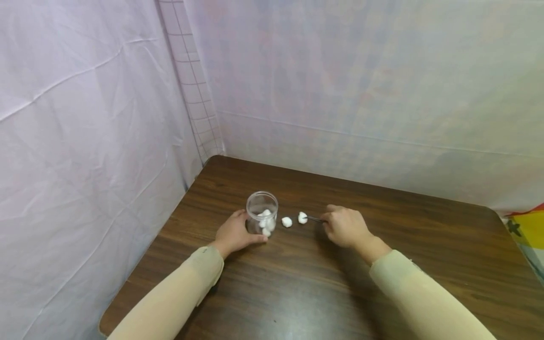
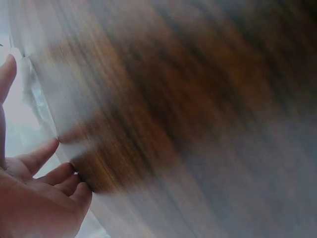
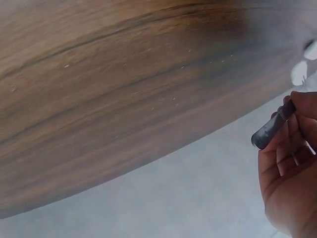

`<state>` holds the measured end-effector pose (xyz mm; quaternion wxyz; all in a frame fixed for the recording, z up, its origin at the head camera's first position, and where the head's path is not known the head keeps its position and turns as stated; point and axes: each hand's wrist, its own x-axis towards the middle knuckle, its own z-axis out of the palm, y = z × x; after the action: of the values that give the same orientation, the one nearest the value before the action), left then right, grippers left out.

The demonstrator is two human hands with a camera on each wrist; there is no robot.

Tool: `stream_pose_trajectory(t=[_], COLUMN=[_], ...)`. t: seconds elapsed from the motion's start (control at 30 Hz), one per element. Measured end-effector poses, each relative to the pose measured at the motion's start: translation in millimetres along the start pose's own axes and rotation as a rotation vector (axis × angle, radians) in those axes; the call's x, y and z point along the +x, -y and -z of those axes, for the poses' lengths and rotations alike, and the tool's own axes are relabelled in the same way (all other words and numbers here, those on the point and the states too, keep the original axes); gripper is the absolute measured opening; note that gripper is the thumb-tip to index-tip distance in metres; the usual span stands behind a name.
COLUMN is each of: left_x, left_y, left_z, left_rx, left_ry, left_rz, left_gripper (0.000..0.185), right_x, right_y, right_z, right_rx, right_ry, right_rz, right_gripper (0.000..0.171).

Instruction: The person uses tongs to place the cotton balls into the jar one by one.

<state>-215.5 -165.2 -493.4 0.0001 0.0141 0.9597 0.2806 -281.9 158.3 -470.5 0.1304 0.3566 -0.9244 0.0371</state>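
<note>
Left hand (image 1: 235, 233) rested on the dark brown wood-grain table (image 1: 331, 288) against the near side of a small clear round plastic jar (image 1: 262, 211); thumb lay along the jar's base toward the right, fingers curved round its left side, so the hand held the jar; in the left wrist view the fingers (image 2: 47, 168) looked loosely spread and slightly bent, the jar there only a pale blur at the left edge. The jar stood upright, lid off, near the table's left-middle, with several white fluffy cotton balls (image 1: 267, 222) inside it. Right hand (image 1: 345, 226) lay knuckles up just right of the jar; its fingers curled and pinched thin dark metal tweezers (image 1: 315, 218); right wrist view showed the tweezers' dark handle end (image 3: 271, 128) sticking out between the curled fingers (image 3: 285, 158). Tweezer tips pointed left and touched one loose white cotton ball (image 1: 302, 217) on the table; could not tell whether the tips gripped it or just met it. A second loose white cotton ball (image 1: 286, 222) lay between that one and the jar, just beside both, touching neither. Both arms wore beige long sleeves (image 1: 199, 278). Pale lilac wrinkled fabric sheets (image 1: 85, 141) hung behind and left of the table; a bit of bright multicoloured cloth (image 1: 529, 231) showed at the right edge.
</note>
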Motion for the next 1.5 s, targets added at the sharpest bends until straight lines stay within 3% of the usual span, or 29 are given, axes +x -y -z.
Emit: stream_pose_trajectory(t=[0.27, 0.57, 0.97, 1.5], left_x=[-1.0, -0.4, -0.4, -0.1], left_y=[-0.2, 0.2, -0.5, -1.7], left_z=[2.7, 2.5, 4.0, 1.0], left_rx=[0.002, 0.002, -0.011, 0.001], left_ry=[-0.011, -0.002, -0.008, 0.001], left_rz=[-0.009, -0.008, -0.019, -0.006], left_gripper=[0.088, 0.088, 0.087, 0.088], right_x=[-7, -9, 16, 44], right_y=[-4, -3, 17, 52], right_z=[10, 28, 64, 84], right_rx=[-0.002, 0.003, 0.001, 0.001], right_ry=[0.008, -0.086, -0.219, -0.288], right_rz=[-0.013, 0.046, 0.185, 0.248], right_gripper=[0.024, 0.017, 0.014, 0.014])
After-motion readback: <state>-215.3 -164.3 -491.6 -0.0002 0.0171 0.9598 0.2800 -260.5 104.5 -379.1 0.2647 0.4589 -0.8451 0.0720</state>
